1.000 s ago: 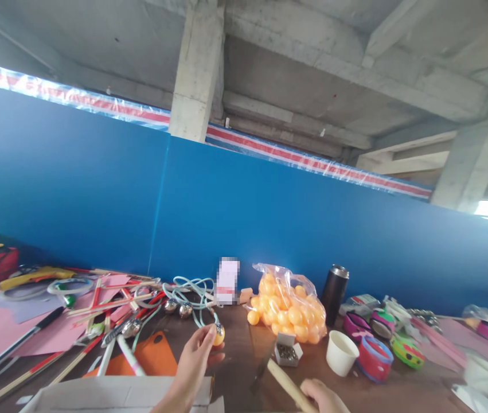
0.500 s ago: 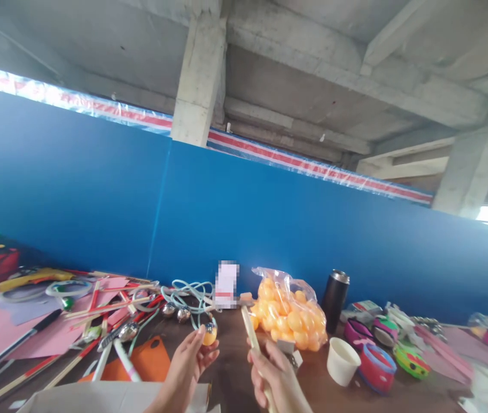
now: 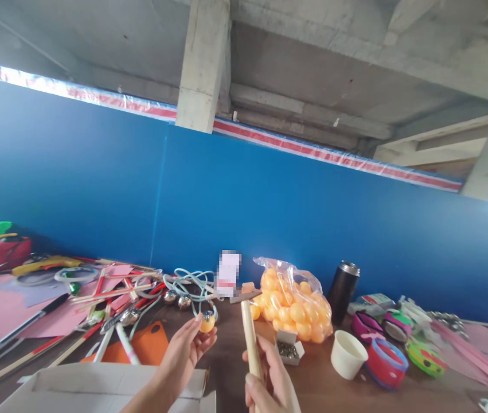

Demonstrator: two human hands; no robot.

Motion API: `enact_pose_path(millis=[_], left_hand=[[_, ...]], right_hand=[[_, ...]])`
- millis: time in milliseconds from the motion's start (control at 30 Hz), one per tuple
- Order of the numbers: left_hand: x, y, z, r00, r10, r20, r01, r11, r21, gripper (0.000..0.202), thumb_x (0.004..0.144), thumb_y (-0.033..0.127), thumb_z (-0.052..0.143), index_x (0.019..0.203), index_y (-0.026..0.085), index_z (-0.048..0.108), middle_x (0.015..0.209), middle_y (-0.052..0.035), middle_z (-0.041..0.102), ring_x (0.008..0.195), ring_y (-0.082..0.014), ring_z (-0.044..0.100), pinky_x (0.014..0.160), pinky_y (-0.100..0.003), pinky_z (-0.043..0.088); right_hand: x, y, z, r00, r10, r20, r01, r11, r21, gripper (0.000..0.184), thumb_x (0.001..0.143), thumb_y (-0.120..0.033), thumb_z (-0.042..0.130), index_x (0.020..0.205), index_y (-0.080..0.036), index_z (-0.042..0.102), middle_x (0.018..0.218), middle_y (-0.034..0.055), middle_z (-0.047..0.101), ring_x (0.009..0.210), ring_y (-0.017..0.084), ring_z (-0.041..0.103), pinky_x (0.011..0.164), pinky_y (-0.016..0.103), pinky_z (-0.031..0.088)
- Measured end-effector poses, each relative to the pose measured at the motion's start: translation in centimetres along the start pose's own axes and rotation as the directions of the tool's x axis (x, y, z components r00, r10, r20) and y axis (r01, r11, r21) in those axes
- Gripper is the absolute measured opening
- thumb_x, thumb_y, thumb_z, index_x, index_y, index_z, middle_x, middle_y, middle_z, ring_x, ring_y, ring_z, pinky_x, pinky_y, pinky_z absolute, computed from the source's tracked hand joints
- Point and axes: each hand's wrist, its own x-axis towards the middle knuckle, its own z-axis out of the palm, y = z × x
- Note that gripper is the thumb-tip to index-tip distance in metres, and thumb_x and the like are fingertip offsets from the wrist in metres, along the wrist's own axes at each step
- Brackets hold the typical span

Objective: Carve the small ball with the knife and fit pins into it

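Observation:
Between the fingertips of my left hand (image 3: 186,347) is a small orange ball (image 3: 207,322) with a dark, shiny top. It looks like a table tennis ball; what makes the top dark I cannot tell. My right hand (image 3: 272,376) is wrapped round the pale wooden handle of a hammer (image 3: 250,335). Its grey head points away from me, in front of a clear bag of orange balls (image 3: 297,304). Just right of that hand, a small open box (image 3: 289,349) holds little metal pieces. A cardboard box (image 3: 110,387) lies below my left forearm.
A cream paper cup (image 3: 348,355), a black bottle (image 3: 343,292) and colourful wristbands (image 3: 386,361) stand on the right. Leftward lie pale blue cord (image 3: 190,281), metal balls (image 3: 184,302), red-and-wood sticks (image 3: 97,298) and an orange sheet (image 3: 149,344). A blue partition (image 3: 244,201) closes off the back.
The view has shifted slightly. The hammer now stands more upright, and its head and the small open box show more clearly. My left hand keeps hold of the ball.

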Motion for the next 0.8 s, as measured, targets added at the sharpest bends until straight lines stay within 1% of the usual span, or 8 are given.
enact_pose_path(millis=[100, 200, 300, 500, 600, 667, 700, 800], left_hand=[[-0.1, -0.1, 0.0, 1.000, 0.022, -0.007, -0.022, 0.999, 0.025, 0.013, 0.074, 0.018, 0.063, 0.084, 0.011, 0.060, 0.080, -0.0077, 0.067, 0.071, -0.0165, 0.066, 0.068, -0.029, 0.055], [-0.1, -0.2, 0.0, 1.000, 0.025, -0.018, -0.024, 0.998, 0.051, 0.010, 0.074, 0.016, 0.062, 0.083, 0.012, 0.059, 0.078, -0.0070, 0.067, 0.069, -0.0155, 0.066, 0.068, -0.029, 0.055], [-0.1, -0.3, -0.1, 0.999, 0.042, -0.008, -0.042, 0.997, 0.072, 0.011, 0.074, 0.016, 0.062, 0.084, 0.012, 0.060, 0.078, -0.0065, 0.066, 0.070, -0.0149, 0.066, 0.070, -0.028, 0.055], [0.2, -0.6, -0.5, 0.998, 0.058, 0.009, -0.059, 0.992, 0.116, 0.014, 0.073, 0.017, 0.063, 0.086, 0.012, 0.060, 0.080, -0.0067, 0.066, 0.073, -0.0162, 0.066, 0.072, -0.031, 0.056], [0.2, -0.6, -0.4, 0.998, 0.051, -0.020, -0.048, 0.993, 0.111, 0.013, 0.073, 0.015, 0.062, 0.085, 0.012, 0.060, 0.074, -0.0050, 0.066, 0.068, -0.0146, 0.065, 0.070, -0.030, 0.056], [0.1, -0.5, -0.3, 0.998, 0.050, -0.029, -0.047, 0.993, 0.109, 0.012, 0.074, 0.014, 0.062, 0.085, 0.012, 0.060, 0.073, -0.0050, 0.066, 0.068, -0.0143, 0.065, 0.070, -0.030, 0.056], [0.1, -0.5, -0.3, 0.998, 0.051, -0.028, -0.047, 0.993, 0.111, 0.011, 0.074, 0.015, 0.062, 0.085, 0.012, 0.060, 0.075, -0.0054, 0.066, 0.069, -0.0146, 0.065, 0.070, -0.030, 0.056], [0.1, -0.6, -0.4, 0.999, 0.052, -0.016, -0.050, 0.992, 0.120, 0.011, 0.074, 0.017, 0.062, 0.084, 0.012, 0.060, 0.078, -0.0065, 0.067, 0.071, -0.0160, 0.066, 0.071, -0.031, 0.056]], right_hand=[[-0.4, -0.2, 0.2, 0.995, 0.004, 0.100, 0.008, 0.993, -0.117, 0.053, 0.066, -0.030, 0.060, 0.117, -0.025, 0.045, 0.097, 0.0055, 0.057, 0.042, 0.005, 0.046, 0.038, 0.020, 0.038], [-0.6, -0.2, 0.3, 0.983, 0.006, 0.182, 0.035, 0.975, -0.221, 0.052, 0.062, -0.021, 0.057, 0.114, -0.022, 0.050, 0.100, 0.0064, 0.059, 0.050, 0.008, 0.051, 0.042, 0.020, 0.042], [-0.7, -0.2, 0.2, 0.986, 0.007, 0.165, 0.042, 0.955, -0.294, 0.053, 0.061, -0.016, 0.052, 0.114, -0.022, 0.051, 0.100, 0.0067, 0.060, 0.052, 0.010, 0.054, 0.043, 0.020, 0.043], [-0.7, -0.9, 0.2, 0.987, 0.020, 0.159, 0.015, 0.976, -0.217, 0.056, 0.063, -0.016, 0.051, 0.118, -0.024, 0.046, 0.100, 0.0064, 0.059, 0.044, 0.007, 0.050, 0.040, 0.020, 0.041], [-0.7, -1.4, 0.5, 0.987, -0.025, 0.158, 0.068, 0.960, -0.272, 0.056, 0.058, -0.012, 0.050, 0.112, -0.023, 0.054, 0.097, 0.0056, 0.061, 0.064, 0.015, 0.058, 0.050, 0.023, 0.047], [-0.7, -1.5, 0.5, 0.987, -0.074, 0.145, 0.117, 0.943, -0.310, 0.055, 0.056, -0.010, 0.050, 0.109, -0.023, 0.057, 0.094, 0.0052, 0.062, 0.078, 0.020, 0.059, 0.058, 0.025, 0.049], [-0.7, -1.5, 0.5, 0.987, -0.085, 0.139, 0.126, 0.939, -0.319, 0.055, 0.057, -0.010, 0.050, 0.110, -0.023, 0.056, 0.094, 0.0051, 0.062, 0.078, 0.020, 0.059, 0.058, 0.025, 0.049], [-0.7, -1.4, 0.4, 0.990, -0.040, 0.137, 0.082, 0.945, -0.318, 0.056, 0.061, -0.012, 0.050, 0.116, -0.023, 0.051, 0.096, 0.0049, 0.062, 0.057, 0.012, 0.057, 0.047, 0.022, 0.046]])
